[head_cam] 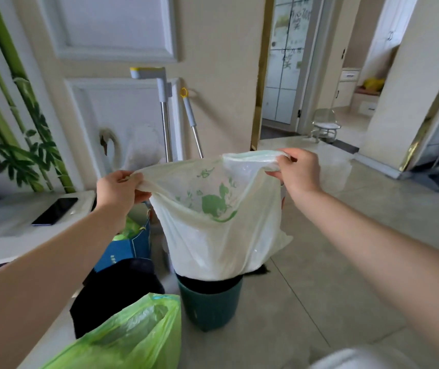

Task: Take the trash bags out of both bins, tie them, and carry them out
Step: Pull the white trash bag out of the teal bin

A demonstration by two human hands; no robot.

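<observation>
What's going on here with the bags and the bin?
A person is holding a pale bag with green print stretched open by its top edge, the left hand on one side and the right hand on the other. Its bottom hangs at the mouth of a dark green bin on the floor. A bright green bag sits nearer the camera beside something black. The pale bag is not tied yet.
</observation>
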